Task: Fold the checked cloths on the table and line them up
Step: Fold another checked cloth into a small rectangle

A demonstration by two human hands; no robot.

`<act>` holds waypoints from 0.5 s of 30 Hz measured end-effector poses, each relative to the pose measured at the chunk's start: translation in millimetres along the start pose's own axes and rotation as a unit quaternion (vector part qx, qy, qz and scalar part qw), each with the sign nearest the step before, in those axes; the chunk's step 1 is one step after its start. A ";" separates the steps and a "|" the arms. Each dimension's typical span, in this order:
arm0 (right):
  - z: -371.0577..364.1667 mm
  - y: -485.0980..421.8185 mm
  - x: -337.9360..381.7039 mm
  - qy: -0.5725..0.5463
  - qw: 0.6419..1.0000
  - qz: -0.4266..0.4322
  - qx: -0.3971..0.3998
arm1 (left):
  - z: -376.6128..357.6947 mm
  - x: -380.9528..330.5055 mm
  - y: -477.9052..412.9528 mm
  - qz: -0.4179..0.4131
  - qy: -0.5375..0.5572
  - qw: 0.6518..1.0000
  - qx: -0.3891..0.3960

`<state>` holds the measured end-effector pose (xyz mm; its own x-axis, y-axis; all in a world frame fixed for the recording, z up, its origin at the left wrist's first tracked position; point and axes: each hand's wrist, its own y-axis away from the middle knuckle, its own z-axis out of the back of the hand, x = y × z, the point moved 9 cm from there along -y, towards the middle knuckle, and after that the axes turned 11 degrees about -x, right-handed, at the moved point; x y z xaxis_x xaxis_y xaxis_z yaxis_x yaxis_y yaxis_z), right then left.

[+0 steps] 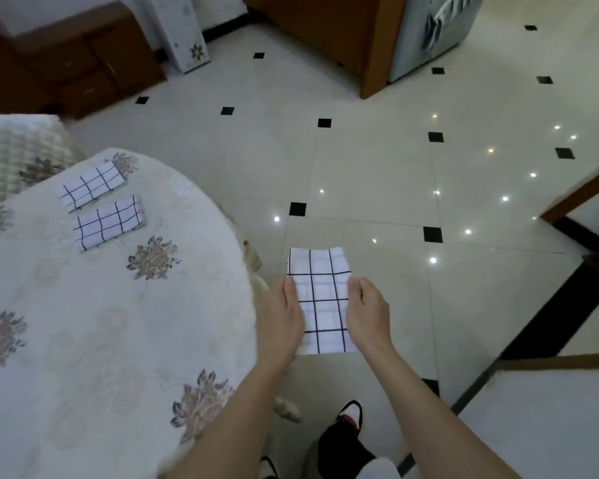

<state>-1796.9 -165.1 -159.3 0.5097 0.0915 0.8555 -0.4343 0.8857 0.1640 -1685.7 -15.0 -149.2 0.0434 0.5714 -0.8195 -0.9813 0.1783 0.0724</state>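
Item in hand: checked cloth [320, 299], a narrow folded strip held out over the floor tiles [377, 188], off the right edge of the table [118, 323]. Left hand [284, 316] and right hand [369, 312] grip its long sides, fingers curled under, thumbs on top; the far end droops past the fingertips. Handling advice: keep edges flush, bring end to end (match the grid lines). Far edge: two folded cloths [108, 223] [90, 186], side by side.

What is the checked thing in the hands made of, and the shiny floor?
The checked cloth looks like soft woven fabric: its far edge droops. The floor looks like polished tile, likely ceramic: straight joints and bright mirrored lights.
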 end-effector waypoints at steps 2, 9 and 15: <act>9.3 -19.8 3.5 0.004 1.000 0.009 0.000 | -13.8 -14.5 -6.2 -0.001 -0.007 1.000 -0.003; 25.1 -78.4 10.4 0.019 1.000 0.019 -0.005 | -58.6 -49.9 -33.4 0.008 0.027 1.000 -0.004; 14.0 -141.3 25.2 0.035 0.999 0.026 -0.010 | -91.8 -70.8 -84.9 0.019 0.057 0.998 -0.015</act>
<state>-1733.1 -294.3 -154.0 0.5377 0.1689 0.8260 -0.4466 0.8881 0.1091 -1622.7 -144.2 -149.5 -0.0134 0.4813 -0.8764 -0.9870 0.1338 0.0886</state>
